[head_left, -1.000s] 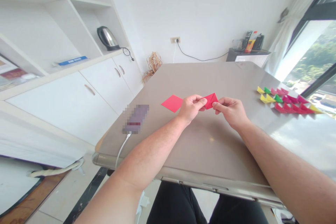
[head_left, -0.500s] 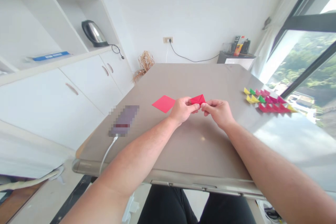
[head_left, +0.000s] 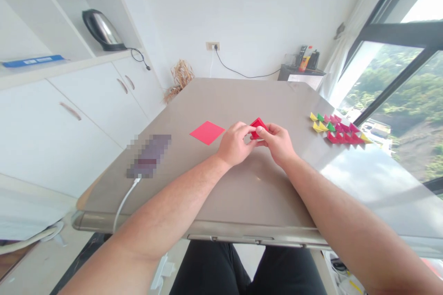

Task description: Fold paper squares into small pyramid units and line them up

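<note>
Above the middle of the table, a small piece of folded red paper point(head_left: 258, 123) is pinched between my two hands, its pointed corner facing away from me. My left hand point(head_left: 236, 144) grips it from the left, fingertips at its near left edge. My right hand point(head_left: 277, 143) holds it from the right, the thumb pressed on its face. The fingers hide its lower part. Flat on the table, just left of my left hand, lies a sheet of red paper point(head_left: 206, 133), turned like a diamond.
Several folded paper boats point(head_left: 346, 138) in yellow, green, pink and red stand in rows at the table's right. A blurred phone point(head_left: 150, 156) with a white cable point(head_left: 125, 198) lies at the left. Behind the table point(head_left: 238, 97) are a wall socket and a small cabinet point(head_left: 300, 76).
The folded red paper has turned from a wide shape to an upright diamond. My right thumb has shifted onto its face. The whole view has swung slightly to the right.
</note>
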Demonstrator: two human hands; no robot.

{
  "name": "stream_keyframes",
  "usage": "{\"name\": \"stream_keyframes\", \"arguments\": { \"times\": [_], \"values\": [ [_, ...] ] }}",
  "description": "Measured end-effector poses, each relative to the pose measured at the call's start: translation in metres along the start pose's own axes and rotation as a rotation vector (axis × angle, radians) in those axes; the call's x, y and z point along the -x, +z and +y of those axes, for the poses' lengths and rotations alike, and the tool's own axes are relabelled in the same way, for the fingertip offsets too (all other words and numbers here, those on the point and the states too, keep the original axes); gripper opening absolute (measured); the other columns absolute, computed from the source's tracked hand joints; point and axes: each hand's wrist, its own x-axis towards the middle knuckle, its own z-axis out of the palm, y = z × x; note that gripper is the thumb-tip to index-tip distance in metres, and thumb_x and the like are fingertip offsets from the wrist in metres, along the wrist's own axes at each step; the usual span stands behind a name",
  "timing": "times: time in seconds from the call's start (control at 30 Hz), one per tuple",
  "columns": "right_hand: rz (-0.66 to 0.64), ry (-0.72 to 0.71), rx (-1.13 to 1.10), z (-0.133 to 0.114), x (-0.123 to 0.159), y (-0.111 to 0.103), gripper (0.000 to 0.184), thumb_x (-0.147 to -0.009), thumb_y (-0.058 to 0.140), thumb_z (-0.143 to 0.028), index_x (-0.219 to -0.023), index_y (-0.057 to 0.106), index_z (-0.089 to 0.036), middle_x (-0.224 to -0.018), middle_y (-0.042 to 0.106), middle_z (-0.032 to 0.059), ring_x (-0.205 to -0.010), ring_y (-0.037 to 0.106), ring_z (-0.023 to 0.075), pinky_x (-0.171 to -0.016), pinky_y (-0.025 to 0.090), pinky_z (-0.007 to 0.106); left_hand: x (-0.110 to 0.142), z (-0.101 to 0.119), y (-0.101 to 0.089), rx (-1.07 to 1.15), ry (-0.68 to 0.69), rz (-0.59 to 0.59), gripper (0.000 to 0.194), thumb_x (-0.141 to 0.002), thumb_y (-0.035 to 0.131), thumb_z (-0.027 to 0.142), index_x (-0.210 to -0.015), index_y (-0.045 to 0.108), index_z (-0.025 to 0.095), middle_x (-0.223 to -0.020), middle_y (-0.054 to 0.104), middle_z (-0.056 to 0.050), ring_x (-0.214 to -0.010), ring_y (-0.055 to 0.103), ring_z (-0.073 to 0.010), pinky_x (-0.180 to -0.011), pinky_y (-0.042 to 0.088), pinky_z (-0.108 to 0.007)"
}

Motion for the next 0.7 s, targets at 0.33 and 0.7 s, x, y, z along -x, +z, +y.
{"name": "stream_keyframes", "arguments": {
  "times": [0.33, 0.7],
  "values": [
    [0.002, 0.023, 0.080, 0.001, -0.002, -0.001, 0.016, -0.073, 0.076, -0.034, -0.076, 0.072, -0.019, -0.078, 0.072, 0.0034, -0.079, 0.069, 0.0181, -0.074, 0.058, 0.032, -0.006, -0.008, -0.004, 0.371, -0.320, -0.038, 0.012, -0.081, 0.069, 0.031, -0.081, 0.069, 0.019, -0.083, 0.074, -0.005, -0.077, 0.067, -0.0184, -0.073, 0.052, -0.031],
    [0.030, -0.056, 0.278, 0.002, -0.002, -0.004, 0.012, -0.076, 0.069, -0.030, -0.071, 0.070, -0.020, -0.065, 0.068, 0.0013, -0.062, 0.059, 0.0154, -0.062, 0.046, 0.031, -0.006, -0.010, -0.002, 0.517, -0.364, -0.058, 0.011, -0.078, 0.068, 0.024, -0.086, 0.070, 0.018, -0.077, 0.074, -0.005, -0.072, 0.072, -0.0202, -0.068, 0.056, -0.033]
  ]
}}
